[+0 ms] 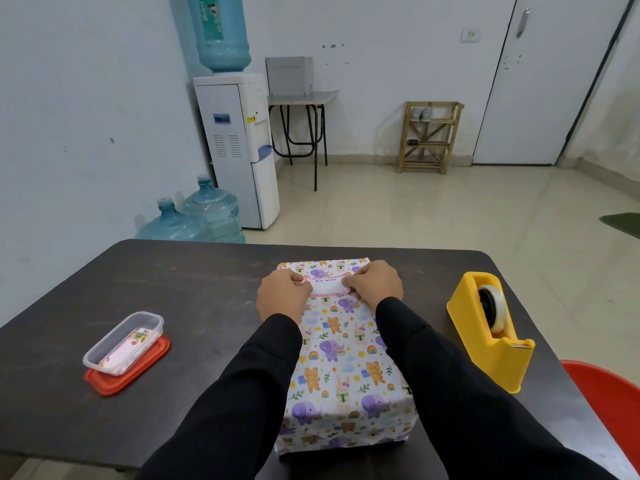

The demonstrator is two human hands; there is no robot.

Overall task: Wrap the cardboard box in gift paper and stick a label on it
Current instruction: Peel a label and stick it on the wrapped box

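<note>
Box: my cardboard box [341,358] lies lengthwise on the desk [194,289] in front of me. It is covered all over in gift paper [346,386] printed with elephants, bears, rabbits and rainbows.
Label: a white label [327,286] with a pink frilled edge and small dark writing lies crosswise on the box's top face, near the far end.
Left grip: my left hand [282,296] sits at the far left edge of the box. Its fingers are curled, and thumb and fingertips pinch the label's left end down onto the paper.
Right grip: my right hand [375,284] sits at the far right edge of the box, fingers curled in the same way, pinching the label's right end.
Label against grip: it spans the gap between my two hands. The middle is bare and both ends are under my fingertips.
Tape dispenser: the yellow tape dispenser [491,327] stands right of the box, well apart.
Tub: a clear tub [104,344] holding printed cards [128,344] sits on its red lid [100,382], left of the box and well apart.
</note>
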